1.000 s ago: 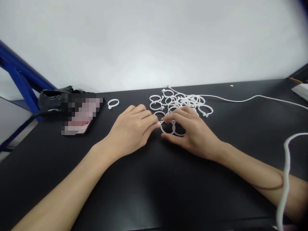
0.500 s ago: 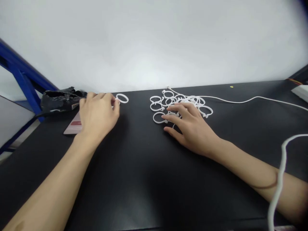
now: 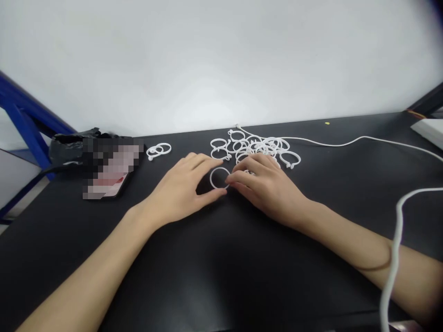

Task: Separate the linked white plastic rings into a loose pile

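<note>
My right hand (image 3: 268, 189) pinches the right side of a thin white plastic ring (image 3: 211, 179) between thumb and fingertips, just in front of a pile. My left hand (image 3: 180, 191) reaches in from the other side, thumb and fingers spread around that ring, its fingertips close to the right hand's. Behind the right hand lies a tangled pile of similar white rings (image 3: 273, 143) with small knobs at their ends; the hand hides part of it. Farther left, a small group of white rings (image 3: 165, 145) rests on the black table (image 3: 194, 267).
A phone (image 3: 112, 173), partly pixelated, lies at the left beside a crumpled black plastic bag (image 3: 69, 147). A thin white cable (image 3: 332, 145) runs along the back to the right. A thicker white cord (image 3: 394, 258) hangs before my right forearm. The pale wall (image 3: 207, 69) borders the back.
My left hand let go of a ring at the left and moved right, toward my right hand. My right hand's fingers closed on a ring at the pile's near edge.
</note>
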Demonstrator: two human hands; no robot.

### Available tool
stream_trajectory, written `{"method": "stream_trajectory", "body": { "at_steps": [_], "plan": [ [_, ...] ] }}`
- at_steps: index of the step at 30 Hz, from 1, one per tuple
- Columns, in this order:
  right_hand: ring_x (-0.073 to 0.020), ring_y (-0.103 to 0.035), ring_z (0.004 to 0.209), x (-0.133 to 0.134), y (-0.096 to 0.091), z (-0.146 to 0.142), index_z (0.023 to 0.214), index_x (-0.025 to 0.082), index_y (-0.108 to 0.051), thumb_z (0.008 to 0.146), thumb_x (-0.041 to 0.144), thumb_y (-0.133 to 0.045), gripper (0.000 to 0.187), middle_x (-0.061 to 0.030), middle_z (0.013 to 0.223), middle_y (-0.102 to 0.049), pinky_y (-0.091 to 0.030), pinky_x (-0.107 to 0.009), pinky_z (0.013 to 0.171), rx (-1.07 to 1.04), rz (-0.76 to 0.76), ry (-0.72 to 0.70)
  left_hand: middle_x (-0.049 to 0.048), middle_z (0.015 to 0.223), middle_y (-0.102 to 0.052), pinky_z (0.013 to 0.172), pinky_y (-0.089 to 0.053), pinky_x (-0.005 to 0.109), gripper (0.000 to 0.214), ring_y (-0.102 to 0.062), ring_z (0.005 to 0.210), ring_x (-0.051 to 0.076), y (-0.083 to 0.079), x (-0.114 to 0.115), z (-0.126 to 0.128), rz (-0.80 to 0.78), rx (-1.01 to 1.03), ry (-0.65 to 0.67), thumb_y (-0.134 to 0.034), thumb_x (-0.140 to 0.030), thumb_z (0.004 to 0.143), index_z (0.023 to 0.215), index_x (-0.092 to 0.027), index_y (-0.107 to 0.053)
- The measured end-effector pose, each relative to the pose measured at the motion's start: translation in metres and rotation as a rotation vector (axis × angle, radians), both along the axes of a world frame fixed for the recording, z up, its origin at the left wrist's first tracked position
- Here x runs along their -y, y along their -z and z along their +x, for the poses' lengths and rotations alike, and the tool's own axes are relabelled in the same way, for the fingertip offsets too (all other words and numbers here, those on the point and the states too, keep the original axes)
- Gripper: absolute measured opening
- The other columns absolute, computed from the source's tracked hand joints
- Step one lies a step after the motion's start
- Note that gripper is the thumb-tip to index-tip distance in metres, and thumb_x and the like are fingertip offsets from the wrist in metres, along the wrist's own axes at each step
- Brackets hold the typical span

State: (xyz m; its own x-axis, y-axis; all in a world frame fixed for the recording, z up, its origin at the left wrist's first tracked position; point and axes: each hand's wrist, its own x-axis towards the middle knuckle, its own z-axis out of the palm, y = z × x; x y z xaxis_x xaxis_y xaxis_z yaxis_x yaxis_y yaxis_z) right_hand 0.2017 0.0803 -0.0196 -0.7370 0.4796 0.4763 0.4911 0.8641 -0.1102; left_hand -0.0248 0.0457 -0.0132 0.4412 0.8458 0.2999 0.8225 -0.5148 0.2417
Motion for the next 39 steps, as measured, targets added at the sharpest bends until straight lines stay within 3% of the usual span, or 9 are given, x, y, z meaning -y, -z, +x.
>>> {"method": "stream_trajectory", "body": {
  "at_steps": [8, 19, 32, 35, 39],
  "plan": [
    [-0.02, -0.056, 0.09, 0.0008, 0.0027, -0.0005, 0.111, 0.017, -0.063, 0.098, 0.021, -0.053, 0.017, -0.0074, 0.096, -0.07, -0.049, -0.036, 0.087, -0.13, 0.004, -0.038, 0.0084, 0.115, -0.07, 0.092, -0.05, 0.04, 0.04, -0.059, 0.105, 0.023, 0.0011, 0.003, 0.0092, 0.034, -0.014, 0.042, -0.061, -0.04, 0.094, 0.125, -0.015, -0.059],
    [-0.017, -0.061, 0.084, 0.0059, -0.0004, -0.0024, 0.101, 0.02, -0.062, 0.097, 0.017, -0.051, 0.012, -0.0046, 0.092, -0.07, -0.051, -0.032, 0.077, -0.235, -0.18, -0.039, 0.0083, 0.114, -0.071, 0.089, -0.051, 0.038, 0.04, -0.061, 0.101, 0.022, 0.0022, 0.004, 0.0083, 0.096, 0.014, 0.062, -0.064, -0.04, 0.092, 0.123, -0.015, -0.059],
    [-0.0169, -0.057, 0.077, 0.0031, -0.0014, -0.001, 0.096, 0.019, -0.063, 0.097, 0.018, -0.052, 0.011, -0.0037, 0.085, -0.07, -0.049, -0.032, 0.073, -0.189, -0.119, -0.06, 0.006, 0.107, -0.071, 0.087, -0.051, 0.036, 0.036, -0.061, 0.097, 0.02, 0.0011, 0.0043, 0.0079, 0.041, 0.065, 0.071, -0.066, -0.038, 0.091, 0.119, -0.016, -0.062],
    [-0.0183, -0.059, 0.083, 0.0029, -0.0005, 0.0007, 0.109, 0.019, -0.062, 0.097, 0.02, -0.054, 0.014, -0.0046, 0.092, -0.072, -0.051, -0.034, 0.079, -0.178, -0.092, -0.023, 0.0059, 0.107, -0.07, 0.088, -0.051, 0.037, 0.036, -0.06, 0.098, 0.021, -0.0003, 0.0039, 0.0081, 0.031, 0.057, 0.045, -0.065, -0.039, 0.091, 0.12, -0.016, -0.062],
    [-0.0272, -0.057, 0.104, -0.0004, 0.0008, 0.0025, 0.121, 0.014, -0.059, 0.095, 0.026, -0.058, 0.029, -0.0137, 0.111, -0.069, -0.05, -0.045, 0.093, -0.06, -0.011, 0.081, 0.006, 0.112, -0.069, 0.091, -0.051, 0.038, 0.039, -0.06, 0.102, 0.022, -0.0023, -0.0012, 0.0008, 0.108, 0.041, -0.079, -0.06, -0.037, 0.094, 0.128, -0.019, -0.059]
  ]
}}
